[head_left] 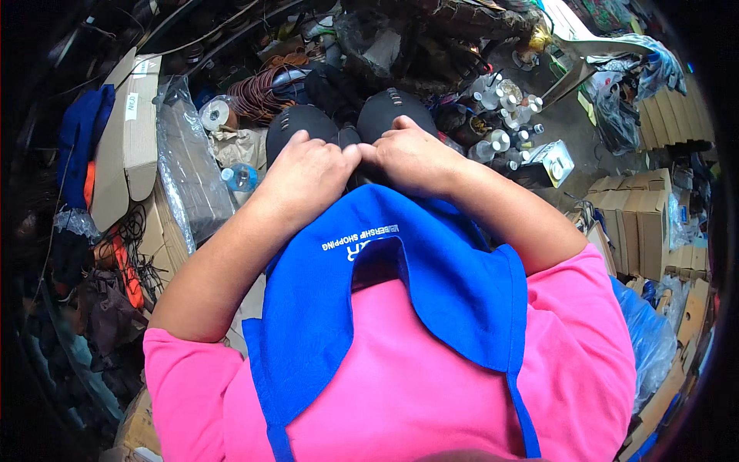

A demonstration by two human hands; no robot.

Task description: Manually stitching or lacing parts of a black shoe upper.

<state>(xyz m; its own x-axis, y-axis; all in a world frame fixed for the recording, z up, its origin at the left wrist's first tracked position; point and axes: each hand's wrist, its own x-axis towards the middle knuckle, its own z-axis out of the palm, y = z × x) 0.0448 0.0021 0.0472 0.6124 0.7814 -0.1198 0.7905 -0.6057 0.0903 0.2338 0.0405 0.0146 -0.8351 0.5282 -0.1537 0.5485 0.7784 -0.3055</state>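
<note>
My left hand (319, 168) and my right hand (406, 158) meet in front of me, fingers curled and closed, fingertips nearly touching. Just beyond them a small dark piece (349, 138) shows, but what they grip is mostly hidden. Two black rounded shapes lie under and beyond the hands, one on the left (302, 123) and one on the right (394, 110); each has a short row of pale marks near its far end. I cannot tell whether they are my covered knees or separate things. A blue apron (469, 308) hangs over my pink shirt, below the hands.
Several bottles (500, 141) and a white-topped can (553, 163) stand to the right. Cardboard boxes (633, 219) are stacked at far right. On the left are a tape roll (215, 115), a coil of brown cord (263, 94), a blue-capped bottle (240, 178) and a plastic-wrapped bundle (192, 165).
</note>
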